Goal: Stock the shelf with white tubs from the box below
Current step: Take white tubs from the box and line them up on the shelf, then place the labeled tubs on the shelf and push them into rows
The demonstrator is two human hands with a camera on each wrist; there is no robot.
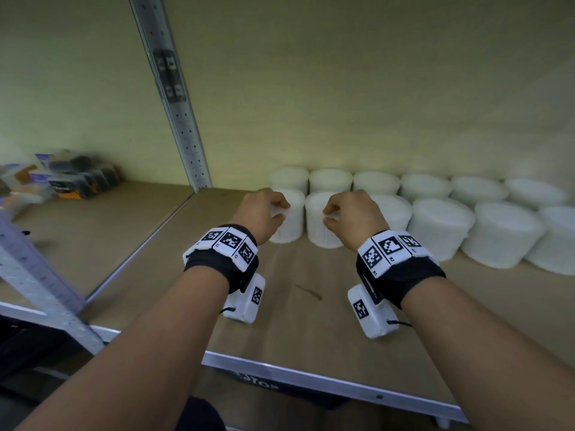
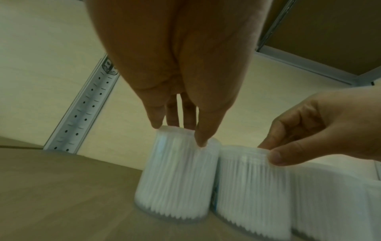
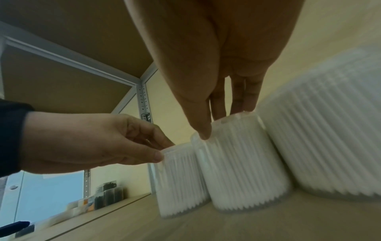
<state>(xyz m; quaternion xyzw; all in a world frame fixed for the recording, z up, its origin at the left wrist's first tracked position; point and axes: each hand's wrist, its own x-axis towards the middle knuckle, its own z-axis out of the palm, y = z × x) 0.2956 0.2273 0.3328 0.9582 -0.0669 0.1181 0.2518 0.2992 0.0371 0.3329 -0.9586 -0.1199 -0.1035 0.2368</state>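
The left hand (image 1: 263, 213) pinches the top rim of the end tub (image 1: 287, 216) on the shelf (image 1: 295, 306). The right hand (image 1: 351, 217) pinches the next tub (image 1: 320, 223), apparently touching the end tub, both upright and fronting the row of tubs (image 1: 441, 209).

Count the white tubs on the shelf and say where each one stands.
12 visible: six in the back row along the wall, six in the front row. The left hand grips the front row's leftmost, the right hand its neighbour. More may sit past the right edge.

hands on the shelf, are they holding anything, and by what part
Each holds one tub by its top rim: left hand on the leftmost front tub, right hand on the next tub.
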